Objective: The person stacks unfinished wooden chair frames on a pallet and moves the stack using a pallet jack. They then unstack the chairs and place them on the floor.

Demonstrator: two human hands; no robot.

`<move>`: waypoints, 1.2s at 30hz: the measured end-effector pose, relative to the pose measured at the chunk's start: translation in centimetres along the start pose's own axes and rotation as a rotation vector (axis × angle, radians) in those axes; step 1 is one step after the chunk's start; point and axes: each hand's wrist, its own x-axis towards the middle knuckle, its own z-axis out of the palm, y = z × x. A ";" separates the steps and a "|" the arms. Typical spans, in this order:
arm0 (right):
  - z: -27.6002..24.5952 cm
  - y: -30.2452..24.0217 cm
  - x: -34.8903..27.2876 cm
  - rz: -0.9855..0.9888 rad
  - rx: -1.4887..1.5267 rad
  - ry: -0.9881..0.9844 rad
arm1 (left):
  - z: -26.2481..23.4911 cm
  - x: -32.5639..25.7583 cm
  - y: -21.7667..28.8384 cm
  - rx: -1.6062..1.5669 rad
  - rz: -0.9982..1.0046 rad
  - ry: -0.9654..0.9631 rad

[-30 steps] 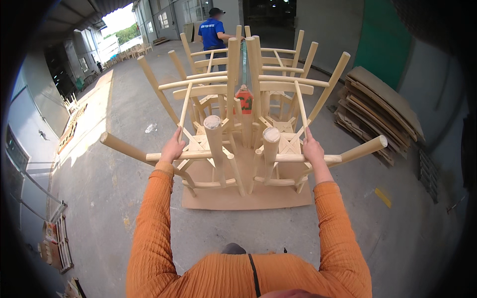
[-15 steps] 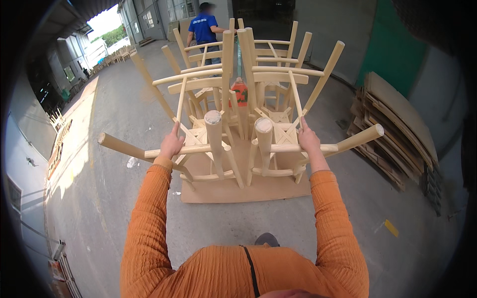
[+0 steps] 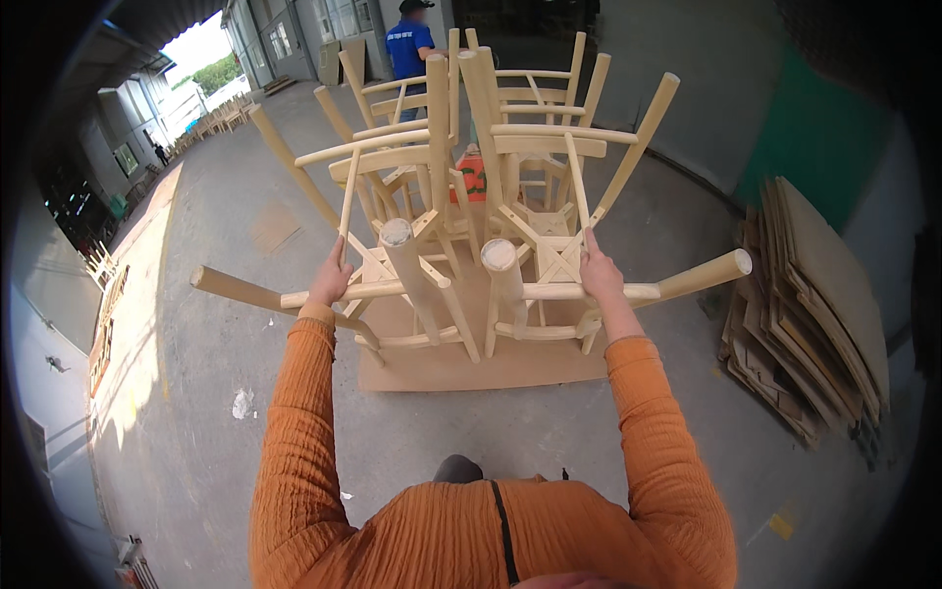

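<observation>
Two rows of pale, unfinished wooden chair frames stand ahead of me on a flat brown board (image 3: 471, 381), legs pointing up and outward. My left hand (image 3: 332, 279) is closed round a rail of the nearest left chair frame (image 3: 377, 291). Level with it, my right hand (image 3: 601, 273) grips the matching rail of the nearest right chair frame (image 3: 559, 292). Both arms reach forward, well apart. Between the rows, a red-orange part with dark green markings (image 3: 470, 179) shows; the frames hide much of it.
A person in a blue shirt (image 3: 404, 49) is beyond the far chair frames. At right, a tall stack of brown sheets (image 3: 800, 304) leans near the wall. White scraps (image 3: 243, 402) and a yellow mark (image 3: 781, 526) are on the grey floor. More chairs (image 3: 224, 120) stand far left.
The sheet stack and yellow floor mark have come nearer, while the loaded board stays in front of me. My feet have shifted. Both hands keep their hold on the chair frames.
</observation>
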 end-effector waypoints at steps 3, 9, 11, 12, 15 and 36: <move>1.5 -0.8 7.2 -0.002 -0.022 -0.012 | 1.8 7.0 0.3 -0.008 0.008 0.025; 4.0 -1.4 26.9 0.047 -0.012 -0.007 | 7.8 26.0 4.8 0.057 -0.032 -0.061; 4.4 -3.8 34.1 0.042 -0.042 -0.033 | 9.2 32.4 4.3 0.046 -0.019 -0.001; 5.6 -3.9 37.3 0.053 -0.048 -0.034 | 10.3 35.9 4.6 0.077 -0.045 -0.029; 6.7 -6.5 46.7 0.040 -0.002 -0.042 | 11.9 45.8 4.9 0.073 -0.025 -0.021; 17.8 -14.7 111.2 0.022 -0.046 0.002 | 31.4 109.5 7.6 -0.028 0.043 -0.014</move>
